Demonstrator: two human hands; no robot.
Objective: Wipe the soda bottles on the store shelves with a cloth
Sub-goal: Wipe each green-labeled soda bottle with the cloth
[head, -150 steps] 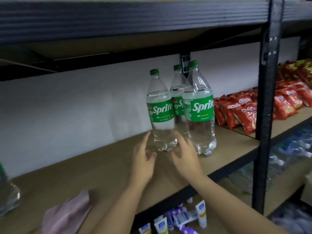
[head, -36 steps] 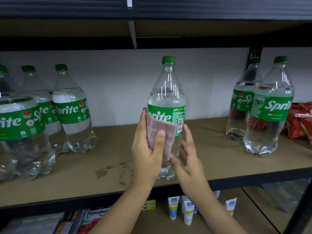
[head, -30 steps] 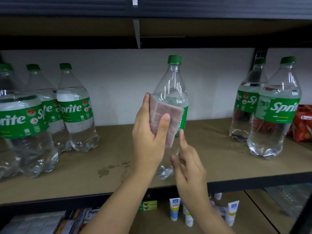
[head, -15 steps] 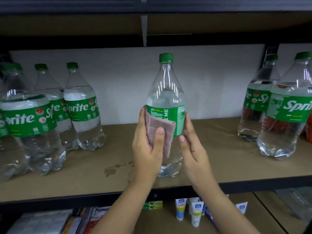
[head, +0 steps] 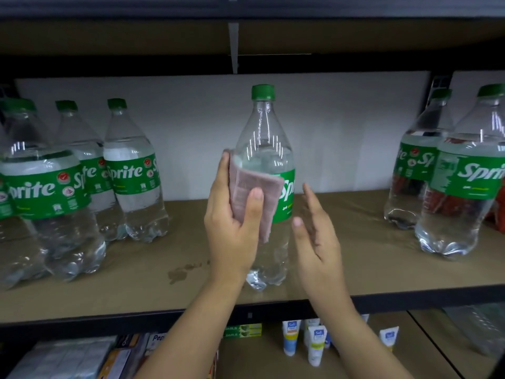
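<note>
My left hand [head: 235, 222] is gripping the cloth [head: 255, 195] and pressing it on the bottle [head: 266, 149], standing on the shelf [head: 136, 283] between my hands. My right hand [head: 317, 239], relaxed, is now off the bottle, just beside it.

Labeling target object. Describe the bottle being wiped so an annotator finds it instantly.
On the brown shelf board, bottles stand in a cluster at the left and a pair at the right. The bottle being wiped stands alone in the middle. Only this one has a pink cloth pressed on its label by the left hand.
</note>
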